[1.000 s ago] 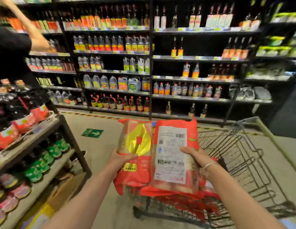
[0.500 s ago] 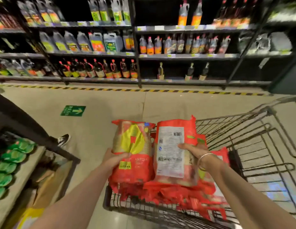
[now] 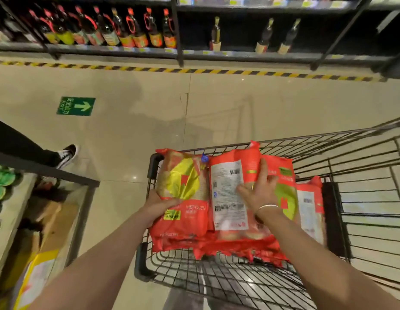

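I saw the left hand (image 3: pixel 160 205) gripping the yellow-marked packet (image 3: pixel 183 186). The right hand (image 3: pixel 259 193) lay flat, fingers straight, on the white-label packet (image 3: pixel 226 198) in the cart (image 3: pixel 333 220).

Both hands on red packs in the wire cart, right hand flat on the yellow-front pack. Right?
Not quite. In the head view the right hand lies flat on the white-label pack; it is the left hand that grips the yellow-front pack. Both packs are red and in the wire cart.
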Motion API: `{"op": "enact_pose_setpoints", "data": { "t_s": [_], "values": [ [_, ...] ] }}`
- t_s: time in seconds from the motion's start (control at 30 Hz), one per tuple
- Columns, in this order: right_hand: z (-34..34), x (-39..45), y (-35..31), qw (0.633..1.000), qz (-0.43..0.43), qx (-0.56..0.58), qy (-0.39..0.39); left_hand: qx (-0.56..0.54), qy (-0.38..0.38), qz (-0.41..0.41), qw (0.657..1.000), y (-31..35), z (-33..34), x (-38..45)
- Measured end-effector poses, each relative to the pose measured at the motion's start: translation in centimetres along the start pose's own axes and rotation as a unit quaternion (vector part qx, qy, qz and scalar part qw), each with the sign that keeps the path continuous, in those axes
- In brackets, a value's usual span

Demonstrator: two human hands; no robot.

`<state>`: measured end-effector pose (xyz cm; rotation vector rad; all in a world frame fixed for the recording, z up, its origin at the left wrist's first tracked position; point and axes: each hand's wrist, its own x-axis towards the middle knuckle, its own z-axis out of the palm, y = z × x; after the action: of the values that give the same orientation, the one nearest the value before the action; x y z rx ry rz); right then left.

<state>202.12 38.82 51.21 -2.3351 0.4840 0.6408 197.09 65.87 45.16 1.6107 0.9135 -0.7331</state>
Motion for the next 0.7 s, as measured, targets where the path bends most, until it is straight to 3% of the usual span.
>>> {"op": "enact_pose_setpoints", "data": {
  "t_s": [0.1, 0.2, 0.5, 0.7],
  "values": [
    [1.9, -0.8, 0.1, 0.982, -0.021, -0.175, 0.06, 0.048, 0.052, 0.016, 0.997, 0.3, 0.5, -0.6],
    [3.2, -1.2, 0.2, 0.96, -0.04, -0.247, 0.125, 0.121, 0.097, 0.067, 0.986, 0.6, 0.8, -0.9],
    [1.1, -1.9, -0.8, 0.961, -0.065, -0.237, 0.125, 0.253, 0.116, 0.183, 0.943, 2.2, 1.0, -2.7],
    [-4.1, -4.4, -1.7, 0.948, -0.072, -0.237, 0.201, 0.402, 0.153, 0.352, 0.831, 8.6, 2.5, -6.1]
  ]
}}
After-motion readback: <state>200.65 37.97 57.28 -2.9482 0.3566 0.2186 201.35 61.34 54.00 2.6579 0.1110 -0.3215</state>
